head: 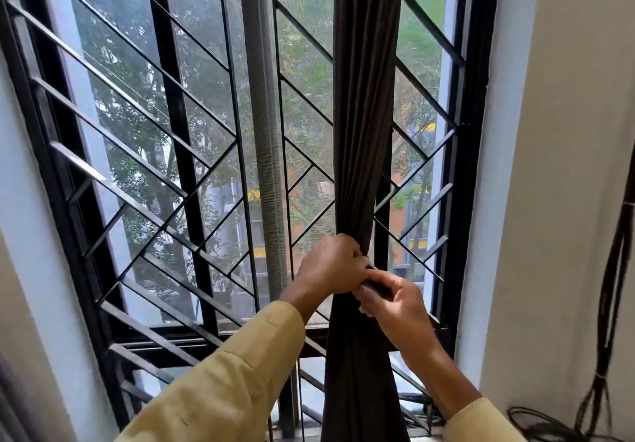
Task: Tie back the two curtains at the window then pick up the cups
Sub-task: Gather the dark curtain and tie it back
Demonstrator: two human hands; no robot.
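One dark brown curtain [364,115] hangs gathered into a narrow column in front of the right half of the window. Both hands meet at its pinched waist, low in the view. The left hand [331,264] is closed around the bunched cloth, gripping it from the left side. The right hand [395,299] is just beside it, touching it, with thumb and fingers pinched on a dark strip [378,287] that looks like a tie-back or a fold of the cloth; which of the two I cannot tell.

By my reading, this curtain is gathered but its tie is not yet fastened, so the first half of the job is under way rather than finished. A second dark curtain does not show anywhere in view. Only a grey rolled screen or blind [263,132] stands upright at the middle of the window. No cups are in sight either, so that part is left to do.

Behind the cloth runs a black metal grille [144,173] of slanted bars, close enough that knuckles or the tie could snag on it. Dark cables [615,270] hang down the wall at the right and coil on the floor, well apart from the hands.
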